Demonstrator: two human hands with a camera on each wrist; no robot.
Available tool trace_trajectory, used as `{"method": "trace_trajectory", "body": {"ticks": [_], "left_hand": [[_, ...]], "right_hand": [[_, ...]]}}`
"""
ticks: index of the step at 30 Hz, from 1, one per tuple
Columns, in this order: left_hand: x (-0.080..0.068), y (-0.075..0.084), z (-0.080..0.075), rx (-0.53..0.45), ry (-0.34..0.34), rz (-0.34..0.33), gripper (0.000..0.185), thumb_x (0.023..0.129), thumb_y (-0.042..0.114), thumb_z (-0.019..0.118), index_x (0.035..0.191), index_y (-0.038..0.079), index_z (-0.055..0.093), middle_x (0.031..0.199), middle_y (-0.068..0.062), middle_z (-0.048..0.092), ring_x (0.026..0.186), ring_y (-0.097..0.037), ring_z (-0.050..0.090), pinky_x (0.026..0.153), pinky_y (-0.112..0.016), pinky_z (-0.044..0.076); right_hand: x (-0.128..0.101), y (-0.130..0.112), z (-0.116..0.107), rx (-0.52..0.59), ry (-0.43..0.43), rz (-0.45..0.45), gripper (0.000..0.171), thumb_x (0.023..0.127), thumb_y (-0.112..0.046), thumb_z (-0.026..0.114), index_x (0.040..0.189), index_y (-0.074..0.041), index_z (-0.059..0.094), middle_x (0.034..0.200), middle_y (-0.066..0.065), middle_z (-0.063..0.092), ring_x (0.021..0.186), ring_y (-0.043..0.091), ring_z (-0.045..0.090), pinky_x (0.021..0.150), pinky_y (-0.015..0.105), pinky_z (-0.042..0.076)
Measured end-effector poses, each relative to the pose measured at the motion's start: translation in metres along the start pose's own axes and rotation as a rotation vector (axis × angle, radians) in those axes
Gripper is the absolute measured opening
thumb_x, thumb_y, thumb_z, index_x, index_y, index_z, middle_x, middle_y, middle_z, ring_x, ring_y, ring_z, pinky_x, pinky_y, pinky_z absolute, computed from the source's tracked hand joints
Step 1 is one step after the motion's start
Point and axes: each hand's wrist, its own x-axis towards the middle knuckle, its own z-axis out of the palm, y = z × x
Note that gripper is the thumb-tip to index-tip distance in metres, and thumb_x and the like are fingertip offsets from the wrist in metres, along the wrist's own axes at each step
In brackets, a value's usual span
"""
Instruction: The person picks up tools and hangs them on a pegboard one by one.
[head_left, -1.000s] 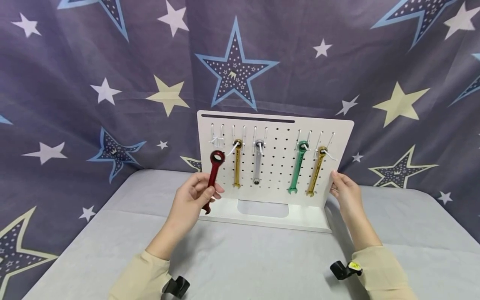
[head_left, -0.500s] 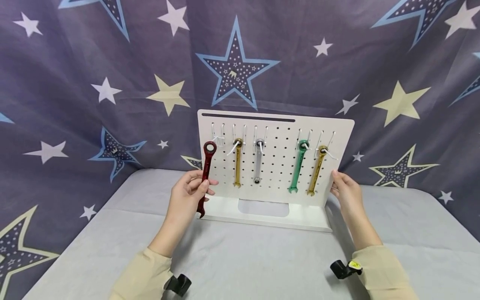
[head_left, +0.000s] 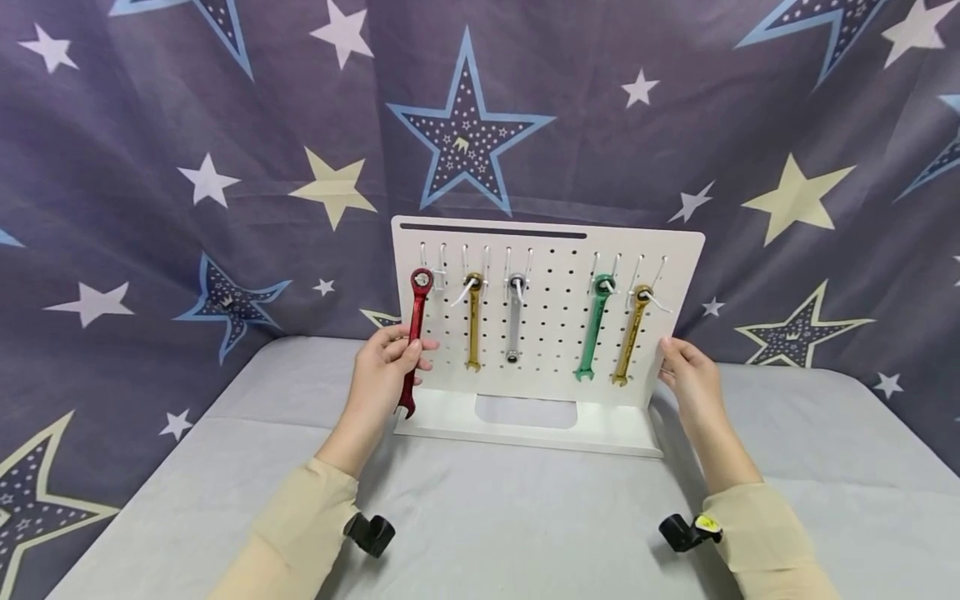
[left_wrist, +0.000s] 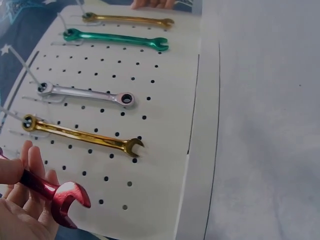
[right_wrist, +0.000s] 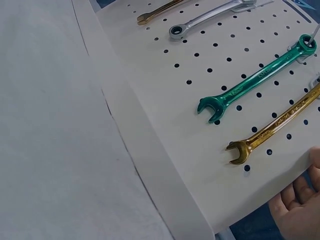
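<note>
Fingers (head_left: pixel 405 350) of the left hand (head_left: pixel 384 372) curl around the shaft of the red wrench (head_left: pixel 413 333), gripping it below its middle. That wrench stands nearly upright, long axis vertical, ring end above the fingers at the leftmost hook (head_left: pixel 433 271) of the white pegboard (head_left: pixel 555 333), open jaw end pointing down below them. To the right of those fingers hang a gold wrench (head_left: pixel 472 321), a silver wrench (head_left: pixel 513 317), a green wrench (head_left: pixel 595 327) and a second gold wrench (head_left: pixel 630 335), all ring end up. Further right, the right hand (head_left: pixel 688 377) rests against the board's right edge, fingers loosely bent on the edge; the wrist view shows only fingertips there.
</note>
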Motion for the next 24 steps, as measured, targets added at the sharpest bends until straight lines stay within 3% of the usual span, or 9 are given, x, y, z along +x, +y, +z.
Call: {"method": "trace_trajectory", "body": {"ticks": [8,17,21,24], "left_hand": [[0.014,-0.010,0.010,-0.012,-0.006,-0.006,0.027,0.102,0.005,0.052,0.126,-0.007,0.050,0.095,-0.001,0.073,0.071,-0.005,0.061,0.065,-0.024,0.049],[0.026,-0.022,0.017,0.001,-0.007,0.016,0.024,0.102,0.004,0.052,0.123,-0.007,0.051,0.101,-0.013,0.073,0.072,-0.004,0.063,0.068,-0.025,0.052],[0.033,-0.025,0.018,0.004,-0.012,0.017,0.025,0.102,0.005,0.053,0.122,-0.009,0.052,0.106,-0.020,0.071,0.072,-0.003,0.064,0.071,-0.022,0.052],[0.039,-0.029,0.017,-0.017,-0.017,-0.026,0.029,0.102,0.011,0.055,0.123,-0.010,0.054,0.109,-0.019,0.070,0.075,-0.002,0.065,0.074,-0.020,0.052]], "right_hand": [[0.001,0.001,0.000,-0.018,-0.005,0.002,0.044,0.101,-0.035,0.057,0.125,0.002,0.053,0.092,-0.011,0.059,0.093,0.004,0.056,0.088,0.019,0.048],[0.000,0.005,0.001,-0.039,0.007,-0.006,0.047,0.101,-0.035,0.056,0.129,0.003,0.052,0.099,-0.010,0.058,0.097,0.004,0.055,0.100,0.028,0.045],[-0.001,0.004,0.002,-0.052,0.012,-0.009,0.049,0.102,-0.035,0.055,0.132,0.004,0.050,0.110,-0.002,0.058,0.099,0.004,0.055,0.100,0.029,0.045],[0.001,0.002,0.004,-0.063,0.018,-0.019,0.051,0.102,-0.034,0.055,0.135,0.005,0.048,0.121,0.007,0.055,0.101,0.005,0.055,0.101,0.030,0.045]]}}
